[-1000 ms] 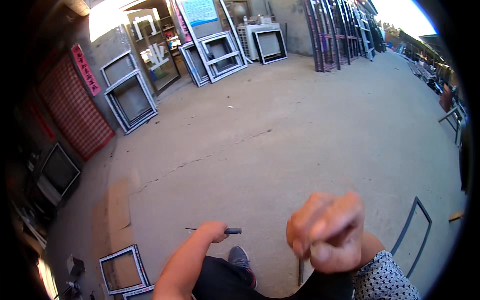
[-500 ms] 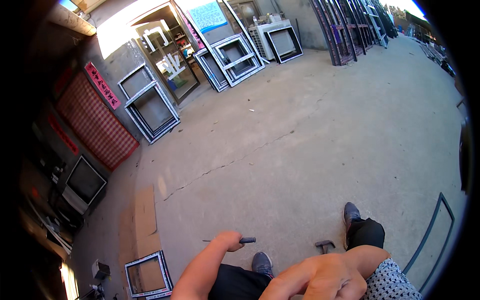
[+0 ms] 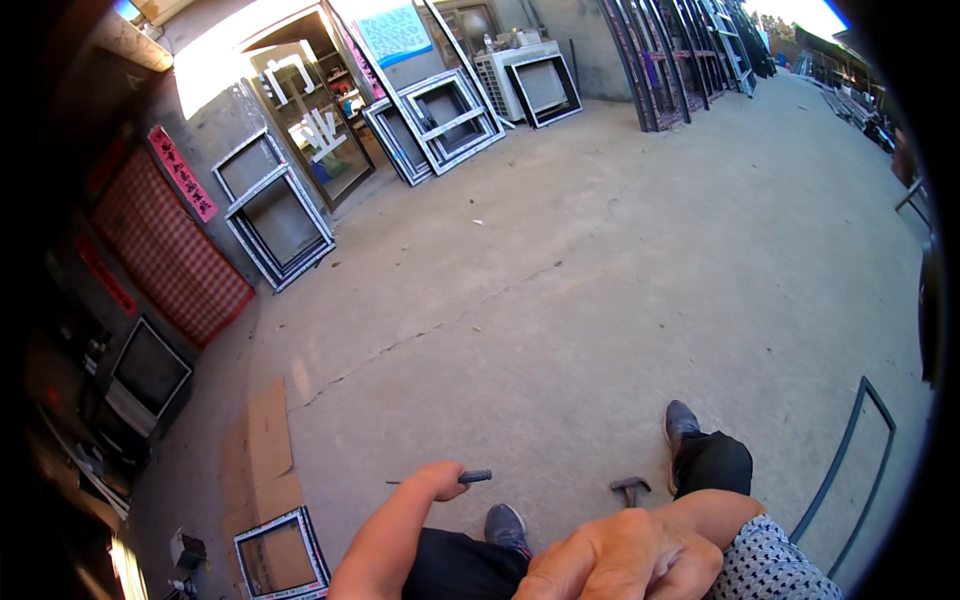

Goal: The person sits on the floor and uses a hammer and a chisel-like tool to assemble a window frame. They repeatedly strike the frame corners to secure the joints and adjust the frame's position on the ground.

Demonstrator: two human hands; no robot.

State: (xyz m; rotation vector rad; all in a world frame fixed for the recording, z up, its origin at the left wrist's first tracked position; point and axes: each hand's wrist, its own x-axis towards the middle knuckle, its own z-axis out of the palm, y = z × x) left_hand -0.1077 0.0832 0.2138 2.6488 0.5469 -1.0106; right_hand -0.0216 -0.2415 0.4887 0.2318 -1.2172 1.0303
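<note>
My left hand (image 3: 441,481) is closed around the dark handle of a screwdriver (image 3: 478,476), whose thin shaft points left. It is held out past my left knee, above the concrete floor. Close to the camera at the bottom edge, my right hand (image 3: 625,560) is bent with its fingers curled. The fingertips and whatever they may hold are cut off or hidden. A claw hammer (image 3: 630,489) rests on the floor between my shoes, just beyond the right hand.
A small black-and-white frame (image 3: 318,550) lies by cardboard (image 3: 270,435) at lower left. A slim dark frame (image 3: 850,478) lies on the right. Window frames (image 3: 282,228) lean along the wall beside a glass door (image 3: 318,130). Tall dark frames (image 3: 655,75) stand at the back.
The whole scene has shifted slightly left in the picture as the view turned a little right. My left hand still grips the screwdriver, and both hands keep much the same pose.
</note>
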